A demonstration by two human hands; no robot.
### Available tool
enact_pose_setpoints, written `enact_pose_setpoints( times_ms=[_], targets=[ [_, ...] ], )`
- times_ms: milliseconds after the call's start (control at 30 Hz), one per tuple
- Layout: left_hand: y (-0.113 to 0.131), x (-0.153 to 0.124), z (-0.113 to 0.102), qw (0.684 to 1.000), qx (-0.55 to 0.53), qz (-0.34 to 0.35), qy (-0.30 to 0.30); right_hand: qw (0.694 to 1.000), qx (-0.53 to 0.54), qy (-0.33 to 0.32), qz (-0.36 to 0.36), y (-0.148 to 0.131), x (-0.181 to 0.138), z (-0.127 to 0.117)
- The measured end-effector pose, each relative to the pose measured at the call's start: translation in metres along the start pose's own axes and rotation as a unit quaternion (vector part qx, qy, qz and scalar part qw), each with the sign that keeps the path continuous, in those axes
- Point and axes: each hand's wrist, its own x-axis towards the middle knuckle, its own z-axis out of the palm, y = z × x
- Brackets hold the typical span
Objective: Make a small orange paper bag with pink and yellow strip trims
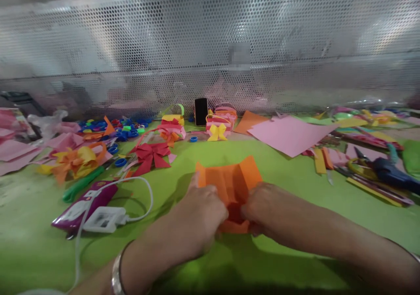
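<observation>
A folded sheet of orange paper (231,179) stands over the green tabletop in front of me, its side flaps raised and its near edge turned up. On its left side my left hand (205,212) is closed, fingers curled over the flap and near corner. Gripping the opposite side is my right hand (267,205), with its fingertips bent into the fold. Most of both thumbs and the paper's near corners are hidden by the hands. Beyond the paper, small paper bags with a yellow bow (218,132) stand near a dark phone (201,111).
A purple pouch (98,194), a white charger (104,219) with cable and a green-handled tool (82,184) lie left. Behind are a red paper bow (151,156) and blue rings (120,162). Pink paper (288,133) and dark pliers (393,172) lie right. A perforated metal panel (183,50) closes the back.
</observation>
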Motion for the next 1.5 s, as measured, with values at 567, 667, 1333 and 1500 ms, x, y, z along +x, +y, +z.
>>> enact_pose_setpoints(
  times_ms=[567, 667, 1333, 1500],
  targets=[
    [0.002, 0.030, -0.013, 0.985, 0.075, -0.135, -0.078, 0.991, -0.088, 0.029, 0.094, 0.015, 0.011, 0.004],
    [-0.002, 0.032, -0.011, 0.981, 0.081, -0.159, -0.078, 0.990, -0.080, -0.012, 0.113, 0.019, 0.014, 0.002],
    [0.007, 0.003, 0.004, 0.988, -0.008, -0.136, 0.068, 0.998, 0.012, 0.054, 0.013, 0.010, 0.016, -0.004],
    [0.014, -0.002, 0.004, 0.986, -0.014, -0.145, 0.081, 0.999, 0.031, 0.038, 0.022, 0.004, 0.013, -0.002]
  ],
)
